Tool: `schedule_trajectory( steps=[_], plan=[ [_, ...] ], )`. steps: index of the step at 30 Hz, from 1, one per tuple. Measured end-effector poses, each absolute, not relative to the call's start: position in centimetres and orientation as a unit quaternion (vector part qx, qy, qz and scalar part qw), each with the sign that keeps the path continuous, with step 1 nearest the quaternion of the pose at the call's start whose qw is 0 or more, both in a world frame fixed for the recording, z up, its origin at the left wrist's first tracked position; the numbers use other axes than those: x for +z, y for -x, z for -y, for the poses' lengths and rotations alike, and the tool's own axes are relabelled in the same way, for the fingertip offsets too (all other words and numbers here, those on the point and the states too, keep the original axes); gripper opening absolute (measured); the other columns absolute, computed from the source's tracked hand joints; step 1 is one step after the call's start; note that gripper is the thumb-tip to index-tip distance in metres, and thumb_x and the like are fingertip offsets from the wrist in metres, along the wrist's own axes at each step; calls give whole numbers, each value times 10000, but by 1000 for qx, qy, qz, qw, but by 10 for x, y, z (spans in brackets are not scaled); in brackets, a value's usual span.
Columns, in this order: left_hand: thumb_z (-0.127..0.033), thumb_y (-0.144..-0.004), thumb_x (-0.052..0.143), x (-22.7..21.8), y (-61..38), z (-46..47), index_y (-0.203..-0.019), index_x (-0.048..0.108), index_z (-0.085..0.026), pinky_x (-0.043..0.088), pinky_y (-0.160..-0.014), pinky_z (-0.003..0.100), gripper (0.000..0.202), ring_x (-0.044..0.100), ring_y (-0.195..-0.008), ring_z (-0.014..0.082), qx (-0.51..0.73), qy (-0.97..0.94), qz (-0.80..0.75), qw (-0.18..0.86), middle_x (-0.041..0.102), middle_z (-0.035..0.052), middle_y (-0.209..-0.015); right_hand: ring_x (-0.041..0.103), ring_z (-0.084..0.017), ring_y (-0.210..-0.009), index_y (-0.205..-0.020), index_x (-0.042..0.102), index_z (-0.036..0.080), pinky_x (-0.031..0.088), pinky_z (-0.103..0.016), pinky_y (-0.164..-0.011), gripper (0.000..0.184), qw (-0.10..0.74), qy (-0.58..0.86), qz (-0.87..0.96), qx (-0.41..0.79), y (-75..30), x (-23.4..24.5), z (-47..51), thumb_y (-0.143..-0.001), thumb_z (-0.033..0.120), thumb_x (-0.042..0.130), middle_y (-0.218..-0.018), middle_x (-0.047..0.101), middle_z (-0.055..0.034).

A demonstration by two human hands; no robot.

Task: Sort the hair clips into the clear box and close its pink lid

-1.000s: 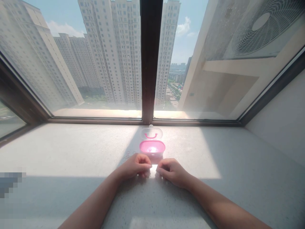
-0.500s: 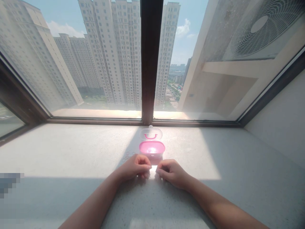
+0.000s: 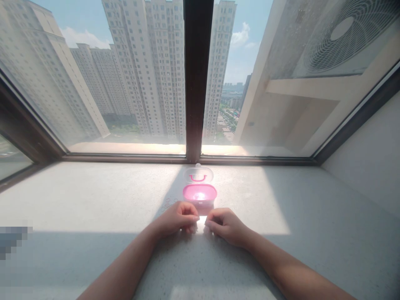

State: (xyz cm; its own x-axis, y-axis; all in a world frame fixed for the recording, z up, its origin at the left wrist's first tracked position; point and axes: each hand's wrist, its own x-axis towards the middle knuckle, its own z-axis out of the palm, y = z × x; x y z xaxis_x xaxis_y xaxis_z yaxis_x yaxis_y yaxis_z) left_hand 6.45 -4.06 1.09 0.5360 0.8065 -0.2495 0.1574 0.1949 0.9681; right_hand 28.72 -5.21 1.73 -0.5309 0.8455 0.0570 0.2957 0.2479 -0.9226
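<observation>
Two bare hands meet near the middle of the frame, just below its centre, fingers curled and thumbs drawn in toward the fingertips. Whether the left hand (image 3: pixel 178 217) or the right hand (image 3: pixel 229 225) pinches anything small, I cannot tell; a narrow gap separates their fingertips. Just above them in the frame sits an open pink box (image 3: pixel 200 191), its lower left part hidden by the left hand. Directly above the box lies a clear lid (image 3: pixel 198 171) with a pink handle (image 3: pixel 198 180). Small reddish loops (image 3: pixel 168 203), too faint to identify, show left of the box. All of this rests on a pale speckled sill (image 3: pixel 109 191), crossed by sunlight and shadow. A dark window frame (image 3: pixel 197 83) divides the upper half, with towers (image 3: pixel 150 62) at upper left and a fan unit (image 3: pixel 342 35) at upper right.
</observation>
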Motion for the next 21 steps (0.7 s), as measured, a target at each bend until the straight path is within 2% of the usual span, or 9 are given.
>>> schedule_trajectory(
  steps=[21],
  plan=[
    [-362, -753, 679, 11, -65, 41, -799, 604, -128, 416, -516, 228, 249, 615, -563, 145, 250, -584, -416, 651, 666, 44, -636, 518, -105, -471, -664, 667, 128, 402, -207, -485, 214, 285, 390, 738, 471, -288, 18, 52, -818, 259, 597, -519, 607, -8]
  ],
)
